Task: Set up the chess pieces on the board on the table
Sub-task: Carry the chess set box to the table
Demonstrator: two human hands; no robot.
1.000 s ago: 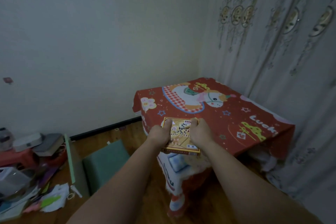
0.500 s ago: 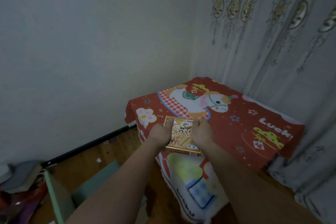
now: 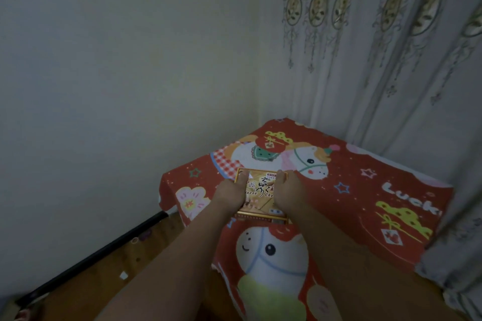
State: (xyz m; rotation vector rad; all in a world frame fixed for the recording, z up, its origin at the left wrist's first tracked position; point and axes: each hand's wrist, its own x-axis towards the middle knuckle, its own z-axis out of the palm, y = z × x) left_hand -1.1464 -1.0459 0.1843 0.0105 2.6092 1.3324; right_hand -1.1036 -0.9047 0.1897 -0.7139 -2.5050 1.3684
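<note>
Box: chess box sits at the surface edge nearest the person.
Grip: left hand and right hand both hold it.
Danger: box might tip off that edge, spilling pieces.

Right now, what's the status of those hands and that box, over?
Left hand and right hand both grip the gold cardboard Chinese chess box. Box closed, at the near edge of the red cartoon-print tablecloth. Nothing in the way.

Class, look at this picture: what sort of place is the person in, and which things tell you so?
Probably a room in a home: a patterned curtain, a small table under a red cartoon tablecloth in the corner, and a wooden floor.
</note>
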